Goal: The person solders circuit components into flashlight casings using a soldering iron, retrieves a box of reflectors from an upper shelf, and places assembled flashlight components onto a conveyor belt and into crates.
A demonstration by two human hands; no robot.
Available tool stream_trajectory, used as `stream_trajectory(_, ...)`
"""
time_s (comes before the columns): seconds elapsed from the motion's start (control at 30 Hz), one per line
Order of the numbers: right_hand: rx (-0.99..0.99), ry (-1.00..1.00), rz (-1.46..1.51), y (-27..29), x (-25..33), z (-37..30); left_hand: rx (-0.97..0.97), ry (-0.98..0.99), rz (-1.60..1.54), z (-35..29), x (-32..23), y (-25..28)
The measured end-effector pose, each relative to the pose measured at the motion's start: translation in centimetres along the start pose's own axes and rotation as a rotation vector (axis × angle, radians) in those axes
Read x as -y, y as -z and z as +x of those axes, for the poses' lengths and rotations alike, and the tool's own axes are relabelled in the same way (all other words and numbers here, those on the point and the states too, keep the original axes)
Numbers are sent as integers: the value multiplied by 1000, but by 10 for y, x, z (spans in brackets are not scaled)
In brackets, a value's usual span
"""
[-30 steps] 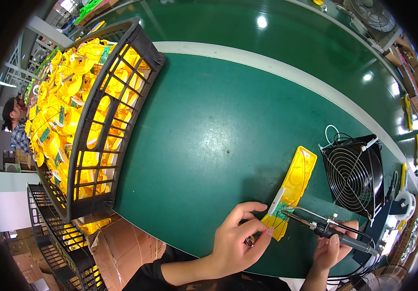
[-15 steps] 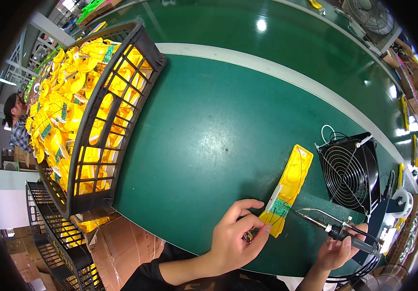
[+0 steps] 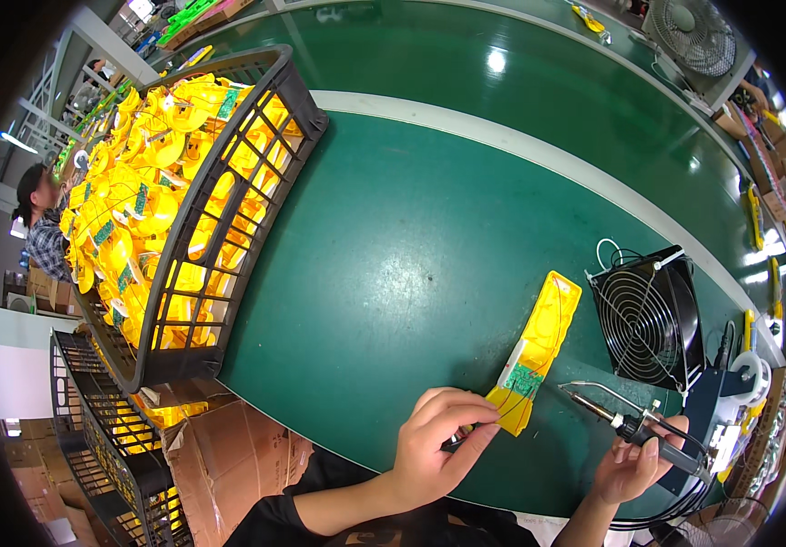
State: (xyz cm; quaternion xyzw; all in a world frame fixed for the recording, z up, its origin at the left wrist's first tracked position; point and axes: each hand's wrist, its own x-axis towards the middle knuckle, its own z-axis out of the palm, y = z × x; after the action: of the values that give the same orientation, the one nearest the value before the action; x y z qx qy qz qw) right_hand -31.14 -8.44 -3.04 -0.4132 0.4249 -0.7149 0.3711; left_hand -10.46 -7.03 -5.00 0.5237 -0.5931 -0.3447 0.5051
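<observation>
A long yellow plastic housing [image 3: 552, 314] lies open side up on the bench, slanting toward me. Thin wires and a small green circuit board [image 3: 524, 380] sit inside its nearer half. My left hand [image 3: 443, 442] is at the near end, thumb and fingertip pinched on a thin dark wire [image 3: 502, 415]. A small dark object shows partly under its fingers, too hidden to name. My right hand [image 3: 634, 469] grips a soldering iron [image 3: 630, 428] with a thin curved feed tube along it. The iron's tip points left at the board, a short gap away from it.
Left stands a black crate [image 3: 197, 246] heaped with yellow housings, with more crates and a cardboard box [image 3: 238, 465] below. A black fan [image 3: 648, 319] and a solder spool [image 3: 754, 378] are at right. Beyond the pale strip runs a green surface [image 3: 411, 46]. Another person [image 3: 42, 223] is far left.
The raised fingers of my left hand have folded down, and the pinch has moved slightly away from the board. The iron's tip is a little farther from the board. The whole view has shifted slightly.
</observation>
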Motion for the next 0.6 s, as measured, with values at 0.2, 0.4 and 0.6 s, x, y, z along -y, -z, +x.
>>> stream_trajectory(0.2, -3, -7, -18, 1, 0, 0, -47, 44, 77, -2, -5, -6)
stream_trajectory(0.4, -4, -33, -117, -5, -1, -1, -110, -50, 250, 3, -9, -12)
stream_trajectory(0.6, 28, -96, -180, -5, -5, -4, -126, -62, 309, 7, -6, -18)
